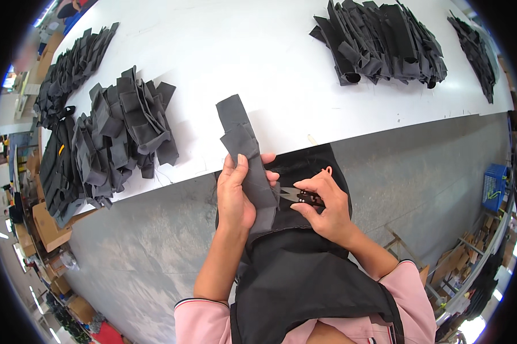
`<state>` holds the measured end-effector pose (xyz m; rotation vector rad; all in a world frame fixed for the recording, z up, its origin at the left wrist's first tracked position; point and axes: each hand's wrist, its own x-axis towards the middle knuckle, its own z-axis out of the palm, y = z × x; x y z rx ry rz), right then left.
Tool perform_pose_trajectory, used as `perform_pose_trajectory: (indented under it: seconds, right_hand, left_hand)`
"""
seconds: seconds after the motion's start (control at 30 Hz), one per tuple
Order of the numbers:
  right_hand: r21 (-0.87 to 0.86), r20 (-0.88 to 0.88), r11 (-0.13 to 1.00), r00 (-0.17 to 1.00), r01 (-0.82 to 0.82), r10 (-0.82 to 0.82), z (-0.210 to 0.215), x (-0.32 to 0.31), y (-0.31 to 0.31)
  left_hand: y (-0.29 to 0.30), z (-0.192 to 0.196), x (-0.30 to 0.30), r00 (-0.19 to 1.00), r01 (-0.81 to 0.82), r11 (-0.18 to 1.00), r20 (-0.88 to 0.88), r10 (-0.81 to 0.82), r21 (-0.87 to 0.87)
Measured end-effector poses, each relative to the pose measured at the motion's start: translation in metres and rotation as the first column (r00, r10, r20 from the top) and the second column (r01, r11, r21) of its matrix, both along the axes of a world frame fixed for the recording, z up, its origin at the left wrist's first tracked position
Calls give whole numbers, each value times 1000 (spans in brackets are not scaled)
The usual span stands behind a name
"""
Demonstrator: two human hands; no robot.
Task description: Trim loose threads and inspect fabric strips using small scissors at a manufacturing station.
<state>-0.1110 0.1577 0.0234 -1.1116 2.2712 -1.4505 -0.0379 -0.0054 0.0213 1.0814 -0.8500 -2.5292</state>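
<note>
My left hand (235, 189) grips a dark grey fabric strip (260, 186), thumb on top and fingertips showing past its right edge. The strip's far end reaches over the white table's front edge, and its near end hangs above my lap. In my right hand (330, 206) is a pair of thread snips (305, 197), pinched between thumb and fingers. Their blades point left and meet the strip's right edge. Whether a thread lies between the blades is too small to make out. A black apron (310, 275) covers my lap under both hands.
Heaps of dark fabric pieces (126, 123) lie on the left of the white table (212, 51). Another heap (387, 43) sits at the far right, with a smaller one (475, 57) beyond it. A blue crate (493, 186) and shelving stand at the right; cardboard boxes (49, 226) are at the left.
</note>
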Motion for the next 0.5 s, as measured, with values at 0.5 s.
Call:
perform_pose_trajectory:
  seconds: [0.5]
  right_hand:
    - [169,-394,985,913,-45,109,15,2,0]
  left_hand:
    - [4,4,1,1000,31,989,6,-31,-142]
